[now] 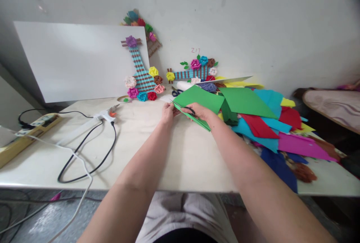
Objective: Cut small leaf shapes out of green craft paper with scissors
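My left hand (168, 113) pinches the near left edge of a green paper sheet (200, 99) held just above the white table (157, 153). My right hand (197, 111) is closed round black-handled scissors (189, 110) whose blades run along the sheet's lower edge. The blades are mostly hidden by the paper and my fingers.
A pile of coloured paper sheets (264, 126) lies to the right. A white glue gun (107, 114) with black cord and a power strip (33, 126) sit at the left. Guitar-shaped crafts with paper flowers (142, 78) and a white board (75, 59) lean on the wall. Blue-handled scissors (177, 92) lie behind.
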A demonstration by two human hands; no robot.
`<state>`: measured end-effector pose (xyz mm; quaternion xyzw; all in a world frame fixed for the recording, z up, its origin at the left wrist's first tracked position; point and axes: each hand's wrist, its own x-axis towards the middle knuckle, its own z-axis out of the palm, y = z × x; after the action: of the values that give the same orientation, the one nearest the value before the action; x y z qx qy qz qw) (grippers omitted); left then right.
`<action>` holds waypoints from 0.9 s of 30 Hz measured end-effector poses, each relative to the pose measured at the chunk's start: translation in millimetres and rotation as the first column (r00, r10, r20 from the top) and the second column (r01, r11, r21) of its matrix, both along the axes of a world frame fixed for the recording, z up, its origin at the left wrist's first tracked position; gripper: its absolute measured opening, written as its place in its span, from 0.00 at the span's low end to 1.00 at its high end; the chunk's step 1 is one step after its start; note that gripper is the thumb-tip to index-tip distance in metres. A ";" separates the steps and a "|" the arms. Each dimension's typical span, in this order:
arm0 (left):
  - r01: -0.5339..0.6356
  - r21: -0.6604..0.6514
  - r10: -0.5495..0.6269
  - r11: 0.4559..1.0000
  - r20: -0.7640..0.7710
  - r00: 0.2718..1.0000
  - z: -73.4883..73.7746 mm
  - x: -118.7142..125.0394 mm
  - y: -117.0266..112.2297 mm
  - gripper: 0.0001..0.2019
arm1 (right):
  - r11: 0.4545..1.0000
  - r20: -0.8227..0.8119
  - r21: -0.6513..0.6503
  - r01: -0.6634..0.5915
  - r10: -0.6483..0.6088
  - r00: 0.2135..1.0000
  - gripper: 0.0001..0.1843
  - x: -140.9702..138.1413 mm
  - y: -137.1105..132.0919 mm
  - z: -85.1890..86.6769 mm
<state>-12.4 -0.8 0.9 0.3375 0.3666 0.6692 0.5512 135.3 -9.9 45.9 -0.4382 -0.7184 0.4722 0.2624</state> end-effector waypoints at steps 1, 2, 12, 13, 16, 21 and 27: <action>0.000 0.002 0.000 1.000 0.000 1.000 -0.3 0.0 0.2 0.09 | 1.000 0.009 0.000 -0.005 0.005 1.000 0.19 -0.7 0.3 1.5; 0.000 0.004 0.000 1.000 0.002 1.000 -0.4 0.1 0.2 0.09 | 1.000 0.017 0.002 -0.010 0.010 1.000 0.19 -1.2 0.8 2.6; -0.016 -0.011 0.016 1.000 0.018 1.000 2.1 0.1 -1.7 0.11 | 0.998 0.025 0.068 0.006 -0.008 1.000 0.19 -2.5 7.1 -5.8; -0.024 -0.010 0.024 1.000 0.024 0.999 1.7 -0.1 -1.3 0.11 | 0.997 0.021 0.081 0.010 -0.012 1.000 0.20 -3.0 7.0 -6.5; -0.049 -0.032 0.050 0.998 0.042 0.998 1.0 -0.4 -0.1 0.11 | 0.990 0.013 0.137 0.032 -0.034 0.999 0.24 -5.7 7.4 -9.7; -0.070 -0.088 0.072 0.994 0.016 0.997 2.0 -0.1 1.1 0.08 | 0.981 0.015 0.182 0.062 -0.065 0.998 0.27 -11.9 15.1 -22.8; -0.142 -0.128 0.147 0.982 0.031 0.989 2.9 -0.9 3.0 0.06 | 0.951 -0.026 0.260 0.165 -0.164 0.986 0.24 -21.5 31.4 -36.7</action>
<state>-13.3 2.3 3.9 0.2613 0.4201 0.6899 0.5285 113.8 21.5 9.1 -0.4569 -0.7350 0.3507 0.3579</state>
